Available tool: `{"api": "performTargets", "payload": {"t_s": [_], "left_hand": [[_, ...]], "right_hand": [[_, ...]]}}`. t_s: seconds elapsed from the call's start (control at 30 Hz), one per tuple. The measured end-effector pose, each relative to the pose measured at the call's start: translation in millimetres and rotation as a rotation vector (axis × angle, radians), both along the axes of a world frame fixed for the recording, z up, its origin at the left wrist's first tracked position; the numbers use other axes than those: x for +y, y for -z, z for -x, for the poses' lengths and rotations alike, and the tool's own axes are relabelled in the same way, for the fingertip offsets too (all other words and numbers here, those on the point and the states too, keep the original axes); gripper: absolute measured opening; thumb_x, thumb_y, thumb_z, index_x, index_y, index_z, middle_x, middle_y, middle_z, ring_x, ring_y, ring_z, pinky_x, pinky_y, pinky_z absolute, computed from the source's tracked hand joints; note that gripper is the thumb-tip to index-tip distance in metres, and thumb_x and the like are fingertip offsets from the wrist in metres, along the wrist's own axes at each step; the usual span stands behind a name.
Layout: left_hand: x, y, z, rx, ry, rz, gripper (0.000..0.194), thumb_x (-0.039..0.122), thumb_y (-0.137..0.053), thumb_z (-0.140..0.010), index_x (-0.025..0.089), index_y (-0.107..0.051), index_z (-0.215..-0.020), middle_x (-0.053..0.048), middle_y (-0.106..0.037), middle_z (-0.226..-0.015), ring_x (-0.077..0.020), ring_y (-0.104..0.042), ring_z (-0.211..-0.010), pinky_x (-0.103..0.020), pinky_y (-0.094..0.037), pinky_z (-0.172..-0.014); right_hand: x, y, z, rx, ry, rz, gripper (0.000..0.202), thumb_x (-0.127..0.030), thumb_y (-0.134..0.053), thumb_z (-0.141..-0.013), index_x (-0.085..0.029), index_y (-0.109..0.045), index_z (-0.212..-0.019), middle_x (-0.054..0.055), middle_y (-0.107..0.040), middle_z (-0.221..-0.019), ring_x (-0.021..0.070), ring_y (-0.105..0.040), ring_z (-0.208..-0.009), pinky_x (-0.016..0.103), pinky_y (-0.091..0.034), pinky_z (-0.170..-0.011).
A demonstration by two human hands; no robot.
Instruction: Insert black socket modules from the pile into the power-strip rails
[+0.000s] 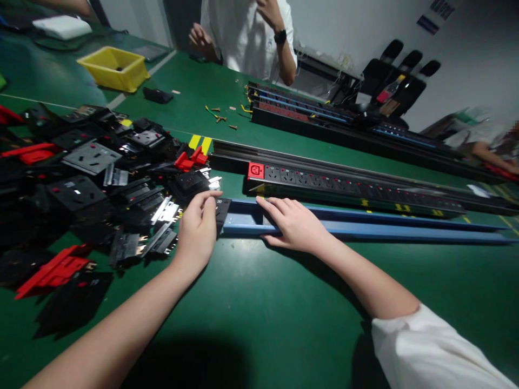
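A long blue metal channel (pixel 385 227) lies across the table in front of me. At its left end, my left hand (pixel 198 227) is closed on a black socket module (pixel 223 210), pinched between thumb and fingers over the channel's opening. My right hand (pixel 290 221) spans the channel a little further right, thumb on the near side and fingers on the far side. A dark piece (pixel 267 218) shows in the channel under that hand, mostly hidden by it. Just behind the channel lies a black power strip (pixel 324 183) with a red socket (pixel 256 170) at its left end.
Loose black and red socket modules (pixel 91 156) are heaped at the left. Behind are a yellow bin (pixel 115 69), several screws (pixel 221 118), and more long black strips (pixel 308 121). A person in a white shirt (pixel 247 40) is across the table; another sits far right.
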State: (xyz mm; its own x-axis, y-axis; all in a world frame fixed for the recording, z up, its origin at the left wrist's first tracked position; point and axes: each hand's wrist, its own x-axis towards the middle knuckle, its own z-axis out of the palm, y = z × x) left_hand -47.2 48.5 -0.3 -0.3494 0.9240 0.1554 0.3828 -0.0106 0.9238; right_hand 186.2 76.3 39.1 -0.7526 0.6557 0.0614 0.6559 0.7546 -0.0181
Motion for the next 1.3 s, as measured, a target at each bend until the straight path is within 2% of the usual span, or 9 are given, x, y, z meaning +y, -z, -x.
{"api": "performTargets", "payload": {"t_s": [0.3,0.53,0.83,1.13,1.3], "left_hand": [[-1,0.4,1,0.027,-0.017,0.0,0.036,0.039,-0.048,-0.095,0.022,-0.069,-0.118,-0.005,-0.072,-0.116,-0.0231,-0.065,-0.106,-0.037,-0.049,-0.096],[-1,4.3,2,0.089,0.029,-0.04,0.037,0.04,-0.043,-0.098,0.021,-0.064,-0.122,-0.007,-0.068,-0.119,-0.0235,-0.062,-0.117,-0.04,-0.045,-0.107],[-4,4.7,1,0.106,0.03,-0.028,0.037,0.047,-0.04,-0.1,0.021,-0.057,-0.121,-0.009,-0.066,-0.121,-0.0235,-0.061,-0.116,-0.039,-0.047,-0.102],[-2,10.9,5,0.171,0.114,-0.039,0.049,0.048,-0.034,-0.101,0.019,-0.06,-0.131,-0.011,-0.063,-0.127,-0.0252,-0.058,-0.124,-0.042,-0.042,-0.111],[-8,5.7,1,0.351,0.188,0.038,0.063,0.052,-0.039,-0.098,0.011,-0.049,-0.144,-0.017,-0.057,-0.134,-0.032,-0.055,-0.128,-0.047,-0.043,-0.11]], "right_hand": [[0,-0.9,0,-0.001,-0.007,0.001,0.081,-0.047,-0.059,-0.09,-0.012,-0.029,-0.156,0.022,-0.052,-0.142,0.0346,-0.055,-0.119,0.05,-0.048,-0.097],[0,-0.1,0,-0.002,-0.007,-0.007,0.081,-0.048,-0.06,-0.09,-0.012,-0.028,-0.156,0.021,-0.053,-0.142,0.0346,-0.055,-0.12,0.051,-0.048,-0.097],[0,-0.9,0,-0.013,-0.009,-0.013,0.08,-0.047,-0.059,-0.091,-0.01,-0.03,-0.155,0.022,-0.052,-0.143,0.035,-0.055,-0.119,0.05,-0.049,-0.097],[-1,-0.4,1,-0.016,-0.007,-0.015,0.08,-0.047,-0.059,-0.091,-0.01,-0.029,-0.155,0.022,-0.052,-0.142,0.0349,-0.055,-0.12,0.05,-0.048,-0.098],[-1,0.4,1,-0.012,-0.002,-0.016,0.081,-0.047,-0.059,-0.09,-0.011,-0.028,-0.156,0.022,-0.052,-0.142,0.0351,-0.055,-0.118,0.051,-0.048,-0.098]]}}
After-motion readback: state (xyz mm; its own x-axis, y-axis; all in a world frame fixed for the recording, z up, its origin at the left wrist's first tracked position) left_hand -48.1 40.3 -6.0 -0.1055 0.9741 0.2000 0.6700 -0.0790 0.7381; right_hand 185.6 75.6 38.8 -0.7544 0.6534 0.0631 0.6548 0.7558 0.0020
